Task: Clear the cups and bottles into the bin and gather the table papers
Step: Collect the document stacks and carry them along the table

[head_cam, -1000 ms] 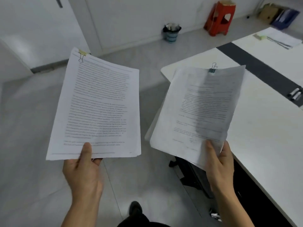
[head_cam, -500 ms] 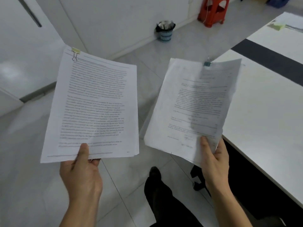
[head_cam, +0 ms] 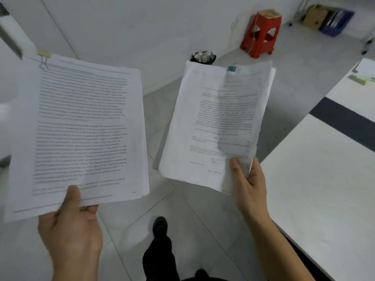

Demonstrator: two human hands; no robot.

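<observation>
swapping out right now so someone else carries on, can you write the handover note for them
Left hand grips a paper stack with a yellow clip by its bottom edge.
Right hand grips a second stack with a blue-green clip.
Both are held over the floor, beside the table.
The bin stands by the wall, white rubbish inside.
No cups or bottles in view.
Left: more paper at the table's far end, probably to gather.

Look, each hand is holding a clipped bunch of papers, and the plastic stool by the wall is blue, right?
Almost. The plastic stool by the wall is red, not blue, as the head view shows. The rest is right: the left hand holds one clipped bunch of papers and the right hand holds the other clipped bunch.
</observation>
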